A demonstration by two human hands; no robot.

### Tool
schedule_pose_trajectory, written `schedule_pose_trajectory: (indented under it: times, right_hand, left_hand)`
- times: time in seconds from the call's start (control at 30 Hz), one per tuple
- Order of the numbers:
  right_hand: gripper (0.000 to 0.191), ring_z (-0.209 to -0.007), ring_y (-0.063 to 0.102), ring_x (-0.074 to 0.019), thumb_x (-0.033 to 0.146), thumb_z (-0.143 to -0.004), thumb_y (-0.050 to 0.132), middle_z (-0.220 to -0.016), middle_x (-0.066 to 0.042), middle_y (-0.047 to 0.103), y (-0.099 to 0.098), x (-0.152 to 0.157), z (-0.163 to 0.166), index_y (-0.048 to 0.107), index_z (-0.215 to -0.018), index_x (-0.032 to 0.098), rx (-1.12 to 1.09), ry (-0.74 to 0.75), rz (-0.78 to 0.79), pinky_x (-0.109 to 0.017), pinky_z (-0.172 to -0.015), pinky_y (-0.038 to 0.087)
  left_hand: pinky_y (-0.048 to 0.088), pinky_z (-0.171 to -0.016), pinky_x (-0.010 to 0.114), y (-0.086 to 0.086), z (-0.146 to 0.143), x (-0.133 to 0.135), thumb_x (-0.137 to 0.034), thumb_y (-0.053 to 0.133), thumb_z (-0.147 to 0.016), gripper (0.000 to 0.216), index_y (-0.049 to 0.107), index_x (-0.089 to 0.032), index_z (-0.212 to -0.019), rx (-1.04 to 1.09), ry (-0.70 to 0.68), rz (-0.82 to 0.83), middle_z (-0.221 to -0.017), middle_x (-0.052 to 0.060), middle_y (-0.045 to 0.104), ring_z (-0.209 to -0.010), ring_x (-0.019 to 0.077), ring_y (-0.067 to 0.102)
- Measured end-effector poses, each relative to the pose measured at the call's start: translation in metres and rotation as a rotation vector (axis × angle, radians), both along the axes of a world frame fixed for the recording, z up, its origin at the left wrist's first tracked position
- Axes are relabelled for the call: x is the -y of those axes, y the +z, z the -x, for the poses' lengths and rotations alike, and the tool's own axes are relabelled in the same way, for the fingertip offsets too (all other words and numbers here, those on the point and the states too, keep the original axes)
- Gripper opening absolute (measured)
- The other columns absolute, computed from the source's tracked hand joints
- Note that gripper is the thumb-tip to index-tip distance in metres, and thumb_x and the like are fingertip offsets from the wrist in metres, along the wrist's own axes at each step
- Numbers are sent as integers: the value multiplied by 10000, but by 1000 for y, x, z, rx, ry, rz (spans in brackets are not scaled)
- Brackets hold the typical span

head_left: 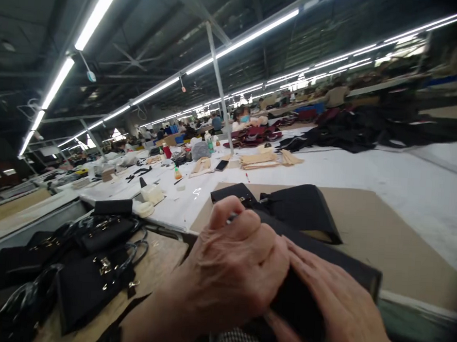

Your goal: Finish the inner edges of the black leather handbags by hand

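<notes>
My left hand (242, 259) is closed in a fist at the middle of the view. A small shiny bit shows at its curled forefinger, but what the fist holds is mostly hidden. Just right of it, my right hand (333, 291) grips a black handbag (301, 307), fingers along one side and thumb low on the other. The two hands touch. Another black handbag (303, 209) lies beyond them on a brown board (365, 210), and a black panel with a stiff edge reaches out to the right behind my right hand.
To the left, several black bags with gold-coloured fittings (104, 266) lie heaped on a lower surface. Across the white table (398, 173) are a phone (221, 165), beige pieces (258, 160), a glue bottle (177, 173) and dark cloth (343, 129). A masked person (250, 122) sits opposite.
</notes>
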State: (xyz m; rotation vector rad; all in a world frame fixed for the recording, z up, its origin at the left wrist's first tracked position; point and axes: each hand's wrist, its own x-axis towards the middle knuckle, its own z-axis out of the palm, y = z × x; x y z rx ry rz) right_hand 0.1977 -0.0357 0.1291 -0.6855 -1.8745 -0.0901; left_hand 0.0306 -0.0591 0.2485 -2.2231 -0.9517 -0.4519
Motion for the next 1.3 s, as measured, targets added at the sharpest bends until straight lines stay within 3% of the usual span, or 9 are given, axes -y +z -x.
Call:
schedule_pose_trajectory:
  times: [0.17,0.33,0.5,0.63,0.8,0.93,1.1,1.23,1.3]
  right_hand:
    - [479,-915,699,-287,483,-926,517,-1125,-113,699,-20,1,2,524,-1312,199,114,18,239,-377,-766,571]
    - [281,-716,645,-179,476,-922,560,-791,-3,694,-21,-11,-2,666,-855,225,278,524,948,-246,-642,516]
    - [470,-494,401,-110,546,-907,570,-530,39,443,-51,-23,2,478,-600,201,-454,654,1485,-237,-517,405]
    - [477,-412,165,-80,412,-921,598,-486,111,194,-72,-23,-8,338,-568,223,-1113,739,1484,-227,-437,360]
    - [419,-371,115,-79,268,-917,581,-501,120,137,-70,-22,-11,338,-578,225,-1567,869,1388,-219,-344,242]
    - [383,-350,166,-74,212,-909,575,-481,120,175,-72,-17,6,369,-586,228,-1741,993,1360,-222,-326,232]
    - [388,-333,107,-63,175,-939,507,-453,124,157,-87,8,42,390,-572,223,-1860,1090,1476,-200,-285,139]
    - [375,-329,80,-46,191,-937,522,-441,129,153,-95,22,41,441,-571,208,-1955,1171,1512,-184,-292,77]
    - [376,-327,84,-39,169,-937,518,-436,127,160,-99,23,26,453,-568,202,-1984,1162,1495,-171,-293,77]
  left_hand:
    - [350,-896,374,-24,16,8,-142,451,-982,277,604,-154,-751,-23,-94,184,-699,1,549,-752,154,458]
    - [339,-997,405,-81,40,-7,-389,539,-963,253,673,-178,-925,210,-167,356,-763,13,615,-862,179,530]
    - [357,-1072,427,-129,59,-2,-369,615,-917,447,516,-221,-1327,718,19,488,-1305,110,542,-1225,250,477]
    - [470,-944,377,-181,73,16,-257,519,-957,283,527,-217,-1237,1099,174,647,-1212,86,583,-1069,212,572]
    - [493,-856,330,-242,69,47,-163,517,-909,177,575,-212,-1068,1237,270,868,-1015,37,635,-920,183,598]
    - [488,-883,337,-256,57,58,-167,513,-901,148,630,-208,-983,1119,213,932,-993,49,645,-973,205,588]
    - [483,-961,379,-271,36,32,-198,590,-832,298,642,-220,-1125,820,30,992,-1207,80,627,-1086,258,576]
    - [352,-1051,568,-294,31,13,-247,629,-800,217,693,-239,-1007,594,124,867,-1136,117,664,-1134,361,535]
    - [285,-1088,604,-298,38,18,-246,579,-858,146,697,-235,-944,489,121,809,-1025,94,691,-1073,318,577]
